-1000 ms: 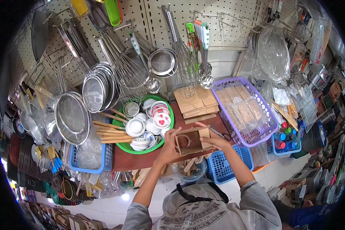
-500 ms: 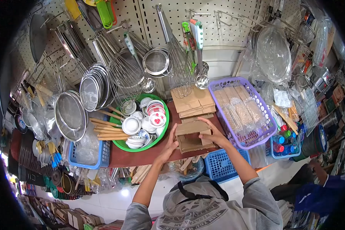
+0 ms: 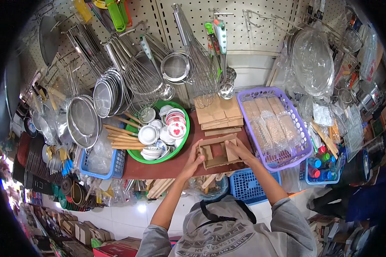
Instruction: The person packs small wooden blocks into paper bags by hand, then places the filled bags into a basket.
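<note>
A small open cardboard box (image 3: 221,163) is held over the front of the red-brown table, and I can see down through its open top. My left hand (image 3: 193,162) grips its left wall, thumb toward the front corner. On the opposite side my right hand (image 3: 240,153) is closed around the right wall, with the thumb inside the rim. Just behind the box lies a stack of flat cardboard pieces (image 3: 218,115), and a narrow cardboard strip (image 3: 223,131) sits between stack and box.
Left of my hands, a green basin (image 3: 185,147) holds small bowls and wooden-handled tools. A purple basket (image 3: 283,164) with wrapped packs stands right. Whisks (image 3: 195,64) and strainers (image 3: 176,66) hang behind. Below the table edge is a blue basket (image 3: 248,184). Another person (image 3: 364,201) is at far right.
The box has turned and tilted in my hands, so its open top now shows more squarely. Both hands have shifted slightly with it. The person at right has moved.
</note>
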Motion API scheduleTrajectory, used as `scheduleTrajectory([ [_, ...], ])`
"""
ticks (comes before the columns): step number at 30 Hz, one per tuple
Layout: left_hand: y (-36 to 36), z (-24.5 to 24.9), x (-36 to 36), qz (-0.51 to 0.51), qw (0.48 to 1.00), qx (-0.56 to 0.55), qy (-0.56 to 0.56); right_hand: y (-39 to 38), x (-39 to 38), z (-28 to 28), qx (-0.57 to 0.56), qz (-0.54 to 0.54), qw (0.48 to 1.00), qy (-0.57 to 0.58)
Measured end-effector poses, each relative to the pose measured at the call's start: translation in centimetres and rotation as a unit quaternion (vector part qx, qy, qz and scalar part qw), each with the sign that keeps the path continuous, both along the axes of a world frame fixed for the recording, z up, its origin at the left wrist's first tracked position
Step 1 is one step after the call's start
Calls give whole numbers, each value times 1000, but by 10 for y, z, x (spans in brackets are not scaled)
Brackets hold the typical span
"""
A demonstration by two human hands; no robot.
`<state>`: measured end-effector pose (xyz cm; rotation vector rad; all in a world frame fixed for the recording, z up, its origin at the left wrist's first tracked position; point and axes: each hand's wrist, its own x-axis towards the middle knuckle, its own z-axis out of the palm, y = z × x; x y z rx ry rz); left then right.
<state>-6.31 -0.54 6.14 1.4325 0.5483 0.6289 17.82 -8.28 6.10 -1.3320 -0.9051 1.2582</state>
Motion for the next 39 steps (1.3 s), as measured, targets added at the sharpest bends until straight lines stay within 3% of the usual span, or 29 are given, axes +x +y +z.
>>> scheduleTrajectory([
  [11, -16, -25, 5, 66, 997, -7, 24, -8, -5, -17, -13, 7, 999, 49],
  [14, -22, 4, 7, 61, 998, -2, 27, -9, 5, -27, 29, 106, 993, -45],
  [17, -14, -19, 9, 60, 995, -74, -18, -27, 2, -5, 133, 123, 967, -179],
  [18, -15, -16, 9, 56, 994, -93, -26, -28, 5, -5, 128, 136, 968, -171],
  [21, -17, -12, 12, 54, 997, 4, 51, -31, 12, 3, 132, 172, 962, -167],
  [25, -24, -13, 20, 92, 994, -40, 53, -34, 7, 12, 162, 180, 955, -174],
  [31, -9, -27, 13, 42, 989, 114, 82, -24, 16, -18, 165, 149, 952, -212],
  [34, -19, -3, 8, -38, 998, 29, 49, -28, 23, -18, 185, 154, 933, -267],
  [39, -10, -29, 8, -66, 981, 129, 131, -36, 33, -50, 148, 129, 935, -295],
])
